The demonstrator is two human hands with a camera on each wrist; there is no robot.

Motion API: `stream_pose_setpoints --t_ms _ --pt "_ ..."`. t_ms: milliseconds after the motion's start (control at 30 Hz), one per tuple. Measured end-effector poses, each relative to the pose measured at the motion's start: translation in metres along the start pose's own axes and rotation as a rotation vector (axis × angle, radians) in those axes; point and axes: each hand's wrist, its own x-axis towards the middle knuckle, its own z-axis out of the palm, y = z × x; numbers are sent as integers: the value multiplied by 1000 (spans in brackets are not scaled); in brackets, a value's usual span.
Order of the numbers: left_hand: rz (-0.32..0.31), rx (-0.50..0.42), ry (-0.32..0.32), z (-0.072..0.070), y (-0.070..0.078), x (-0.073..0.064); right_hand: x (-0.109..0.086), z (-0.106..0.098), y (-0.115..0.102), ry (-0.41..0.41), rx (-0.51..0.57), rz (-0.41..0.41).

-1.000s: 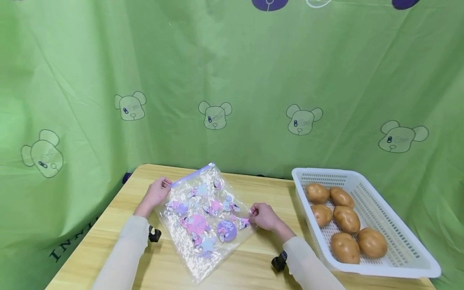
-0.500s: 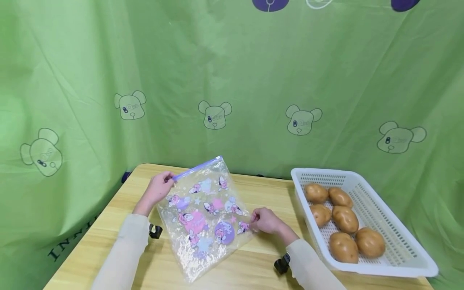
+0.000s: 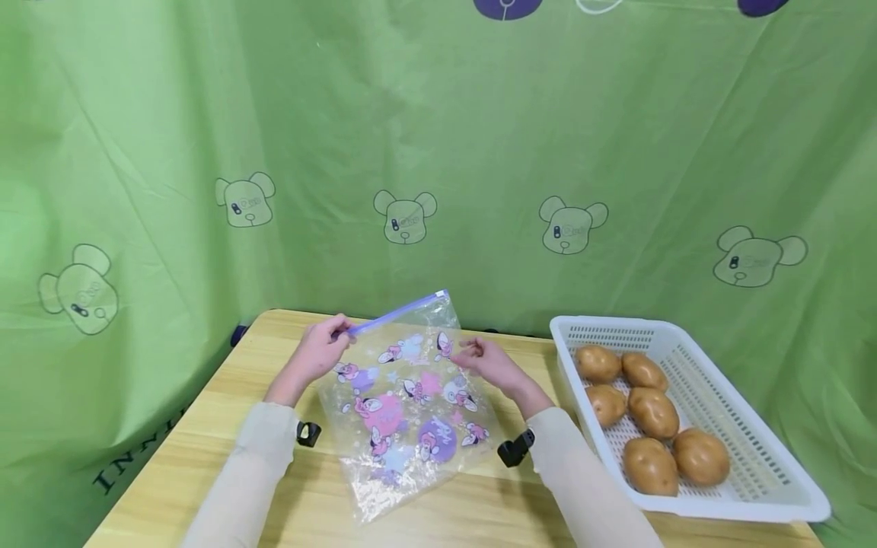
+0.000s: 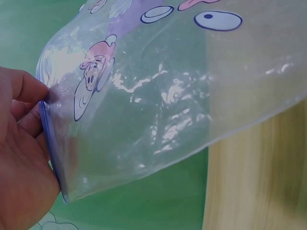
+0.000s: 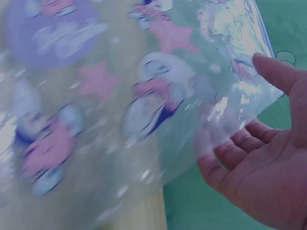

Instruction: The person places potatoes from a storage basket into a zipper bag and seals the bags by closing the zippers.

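Observation:
A clear zip bag printed with pink and purple cartoon figures is held up, tilted, over the table. My left hand pinches the left end of its purple zip strip; in the left wrist view the thumb lies in front of the strip. Beside the bag's right edge is my right hand, its fingers loosely bent. The right wrist view has its thumb apart from the other fingers, whose tips show through the film behind the bag's edge. No grip on the film is seen there.
At the right of the wooden table stands a white perforated plastic basket. Several brown potatoes lie in its left half. A green curtain with bear-head outlines hangs close behind the table.
My left hand has moved right and slightly up, raising the bag's zip end. My right hand has left the lower right corner and moved up along the right edge.

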Motion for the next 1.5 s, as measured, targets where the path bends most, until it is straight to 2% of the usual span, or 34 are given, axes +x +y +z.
stream_pose_setpoints --t_ms 167,367,467,667,1000,1200,1400,1500 --pt "15 0 -3 2 13 0 10 -1 -20 48 113 -79" --pt "60 33 -11 7 23 1 22 -7 -31 156 278 -108" --pt "71 34 -26 9 25 2 24 -13 -38 173 329 -127" --pt "93 26 -35 10 32 3 21 -25 -48 160 318 -164" --pt "179 51 -51 17 40 4 15 -35 -53 161 298 -161" --pt "147 50 -46 19 41 6 13 -37 -48 184 345 -181" --pt "124 80 19 16 34 8 7 -33 -44 278 384 -172" --pt "107 40 53 15 30 9 4 -31 -42 324 427 -202"
